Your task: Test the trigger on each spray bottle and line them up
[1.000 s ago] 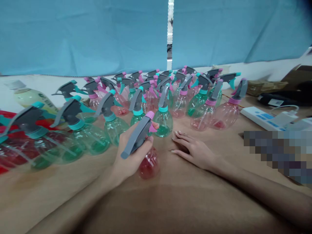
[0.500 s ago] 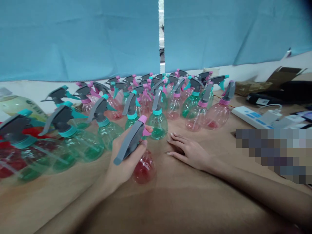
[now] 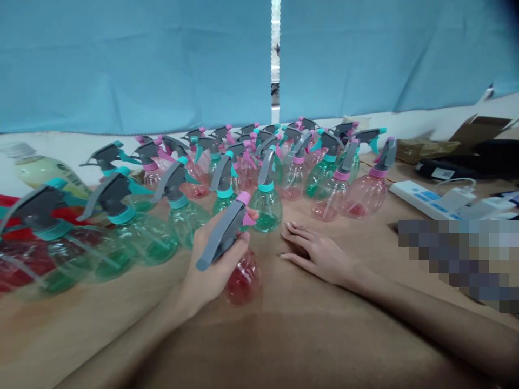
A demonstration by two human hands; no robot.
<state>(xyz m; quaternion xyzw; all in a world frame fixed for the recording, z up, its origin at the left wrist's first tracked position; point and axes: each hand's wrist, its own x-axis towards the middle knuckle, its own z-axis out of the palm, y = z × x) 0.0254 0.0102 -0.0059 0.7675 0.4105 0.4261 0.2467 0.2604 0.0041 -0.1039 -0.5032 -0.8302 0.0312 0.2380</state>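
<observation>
My left hand (image 3: pixel 213 265) is closed around the neck of a pink spray bottle (image 3: pixel 244 278) with a grey and pink trigger head. The bottle stands on the brown table (image 3: pixel 284 335), or just over it; I cannot tell which. Palm down on the table, my right hand (image 3: pixel 318 251) lies with its fingers stretched out and holds nothing. Just beyond the two hands stands a green spray bottle (image 3: pixel 266 210) with a turquoise collar. Another green spray bottle (image 3: pixel 186 219) is to the left of my left hand, tilted in my view.
Several more spray bottles, pink ones (image 3: pixel 365 194) and green ones (image 3: pixel 148 237), crowd the back and left. At the right lie a white power strip (image 3: pixel 417 199) with plugs and an open cardboard box (image 3: pixel 478 135). A pale yellow bottle (image 3: pixel 48 173) stands far left. A blue cloth (image 3: pixel 141 65) hangs behind.
The whole view has shifted slightly, so everything appears a little further right. My left hand keeps its grip on the pink spray bottle, and my right hand stays flat on the table.
</observation>
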